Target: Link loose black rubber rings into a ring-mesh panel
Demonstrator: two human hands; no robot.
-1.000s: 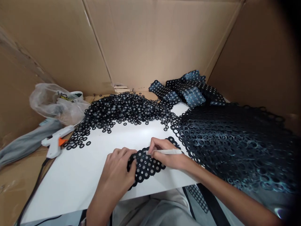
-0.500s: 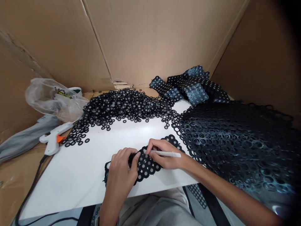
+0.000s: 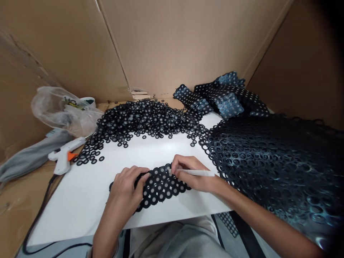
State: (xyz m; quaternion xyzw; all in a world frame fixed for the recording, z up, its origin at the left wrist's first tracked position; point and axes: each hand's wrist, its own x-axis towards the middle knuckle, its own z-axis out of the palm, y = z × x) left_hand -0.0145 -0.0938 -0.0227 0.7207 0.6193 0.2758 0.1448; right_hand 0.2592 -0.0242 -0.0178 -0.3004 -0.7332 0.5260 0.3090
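A strip of joined black rings with pale round centres [image 3: 160, 185] lies on the white board [image 3: 77, 204] in front of me. My left hand [image 3: 125, 191] is closed on the strip's left part, thumb on top and the fingers along its far edge. In my right hand [image 3: 190, 173] a slim white pen-like stick [image 3: 201, 173] is pinched, its tip against the strip near the far edge. The right hand covers the strip's right end. What the stick's tip is like is too small to make out.
Loose black rings [image 3: 139, 116] are heaped along the board's far side. Linked black ring mesh [image 3: 258, 154] spreads on the right, with folded dotted strips [image 3: 228, 100] behind. A glue gun [image 3: 64, 157], clear plastic bag [image 3: 64, 111] and grey cloth [image 3: 34, 154] lie left.
My left hand has slid left along the strip, baring more of its middle. The right hand keeps hold of the white stick and sits slightly further right. The view has shifted a little.
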